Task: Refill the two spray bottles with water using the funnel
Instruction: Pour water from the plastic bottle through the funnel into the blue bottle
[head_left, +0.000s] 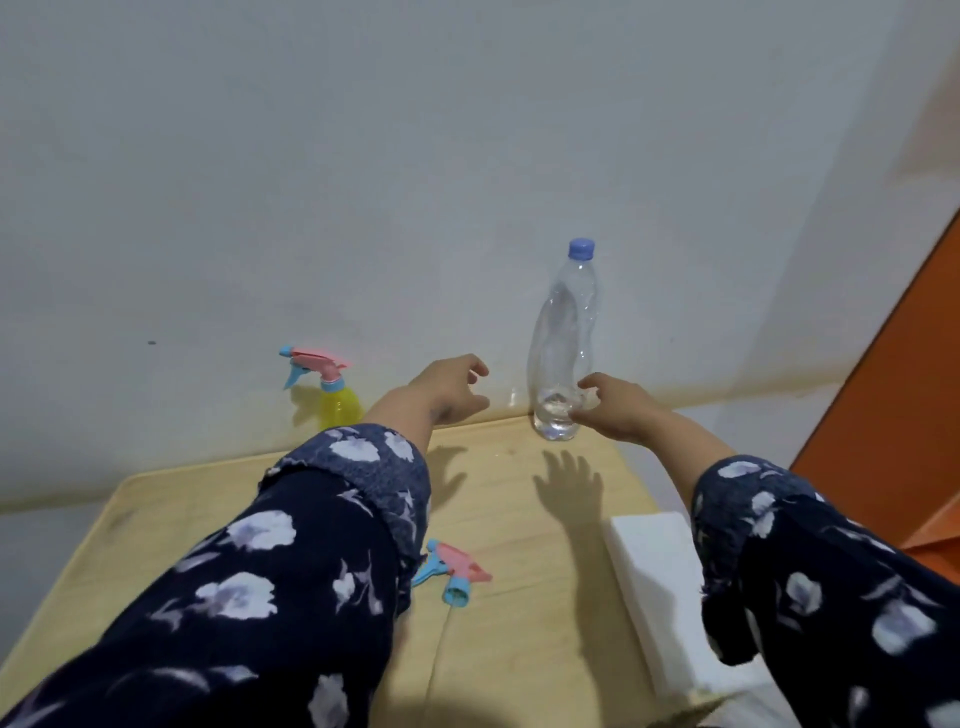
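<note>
Yellow spray bottle (340, 405) stands at the table's (519, 649) far left edge by the wall, and a loose sprayer head (453, 571) lies mid-table. Left hand (449, 392) hovers with fingers loosely curled, holding nothing. Right hand (615, 408) reaches the clear water bottle (563, 343), fingers spread by its base, can't tell if touching.

A clear plastic water bottle (561, 343) with a blue-violet cap stands upright at the table's far edge, against the wall, dented along one side and holding only a little water at the bottom. Left of it, well apart, a yellow spray bottle (335, 395) stands upright, its pink and blue trigger head on. Nearer the camera, a loose pink and blue spray head (453, 570) lies on its side.
</note>
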